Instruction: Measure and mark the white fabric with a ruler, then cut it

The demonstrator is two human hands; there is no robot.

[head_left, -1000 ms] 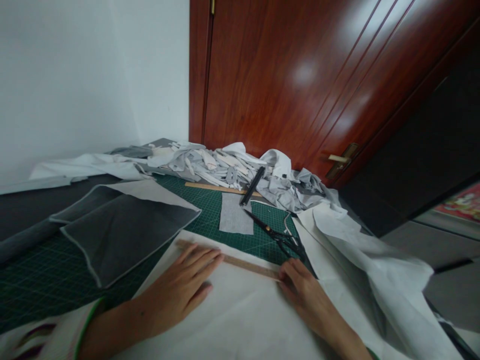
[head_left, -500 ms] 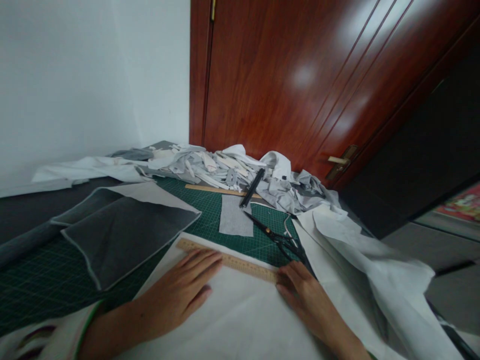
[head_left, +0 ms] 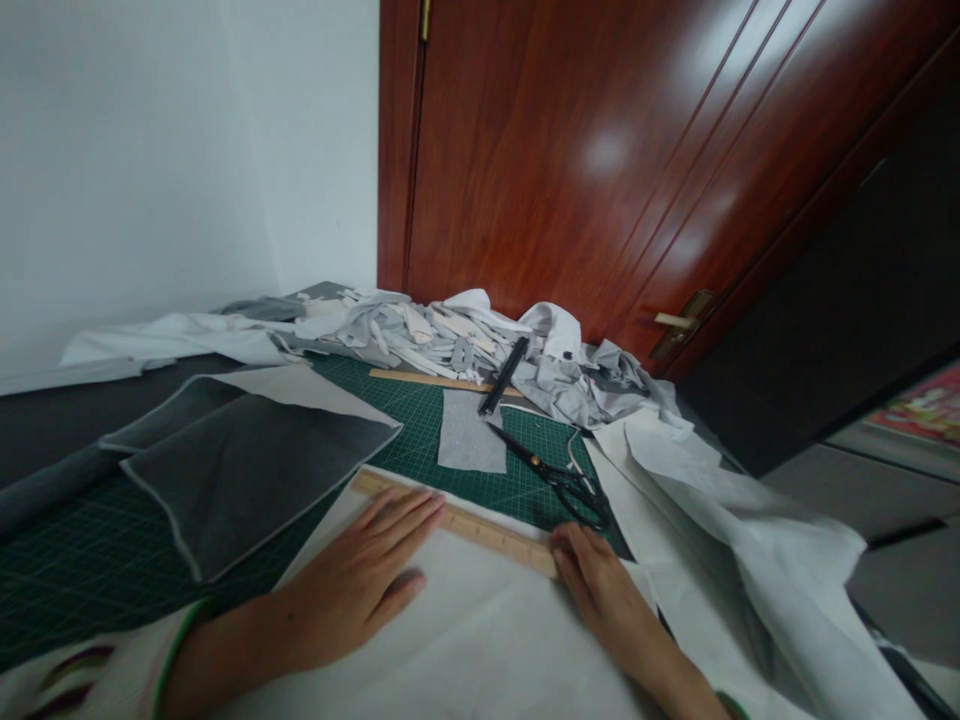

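Observation:
My left hand (head_left: 360, 580) lies flat, fingers stretched out, on a white sheet of fabric (head_left: 465, 640), its fingertips on a wooden ruler (head_left: 480, 528) that runs along the sheet's far edge. My right hand (head_left: 600, 590) rests at the ruler's right end, fingers curled against it. The sheet lies on a green cutting mat (head_left: 420, 420). Black scissors (head_left: 559, 478) lie on the mat just beyond my right hand.
Dark grey fabric (head_left: 247, 470) lies folded on the left. A small grey rectangle of cloth (head_left: 471, 432), a second wooden ruler (head_left: 427, 379) and a black tool (head_left: 505, 374) sit further back by a heap of scraps (head_left: 450, 335). Crumpled white fabric (head_left: 750, 540) spreads to the right. A wooden door (head_left: 600, 160) stands behind.
The ruler has shifted slightly on the white sheet and both hands have moved a little with it. Nothing else has moved.

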